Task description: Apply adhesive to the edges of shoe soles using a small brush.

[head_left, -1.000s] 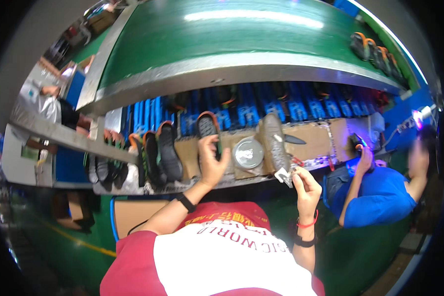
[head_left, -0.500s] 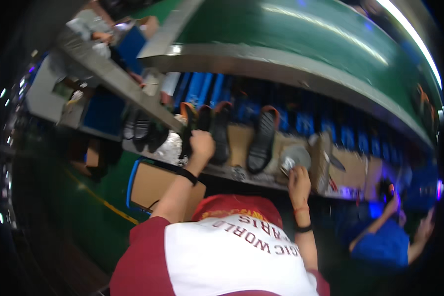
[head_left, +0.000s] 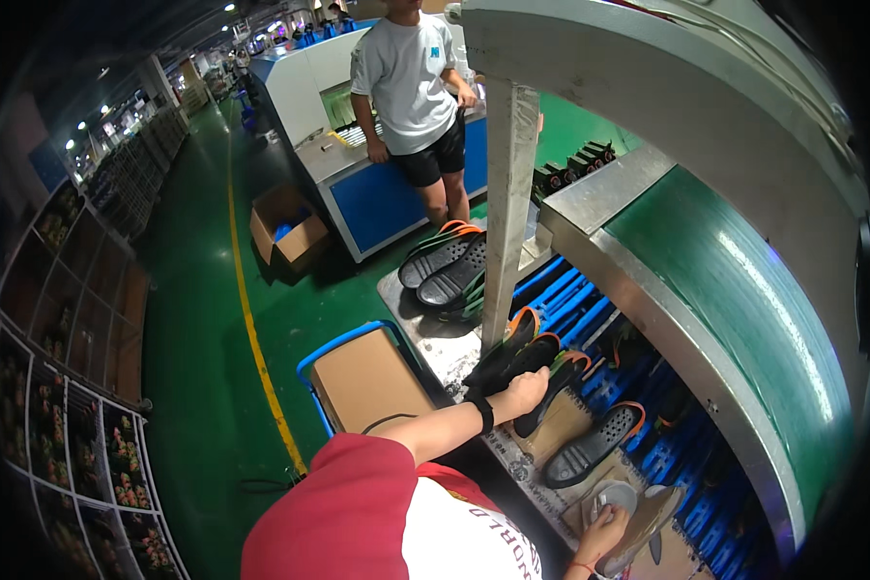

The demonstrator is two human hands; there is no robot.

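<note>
My left hand (head_left: 527, 390) is closed among black shoe soles with orange rims. It is beside a black sole (head_left: 534, 360), and what its fingers hold, if anything, is hidden. A separate black sole (head_left: 590, 449) with a perforated inside lies on brown cardboard between my two hands. My right hand (head_left: 601, 535) has its fingers pinched together at a round grey dish (head_left: 617, 497). Something small and pale shows at those fingertips, too small to name. Next to that hand lies a greyish-tan sole-shaped piece (head_left: 648, 530).
A metal post (head_left: 508, 203) rises beside the soles, and a green conveyor belt (head_left: 725, 280) curves above the bench. More soles (head_left: 445, 269) lie beyond the post. A blue-rimmed cart with cardboard (head_left: 372, 377) stands at left. A person in a white shirt (head_left: 411, 82) stands by a machine.
The view has swung left, bringing the aisle, racks and standing person into clearer sight. My left hand stays among the soles, and my right hand stays at the dish.
</note>
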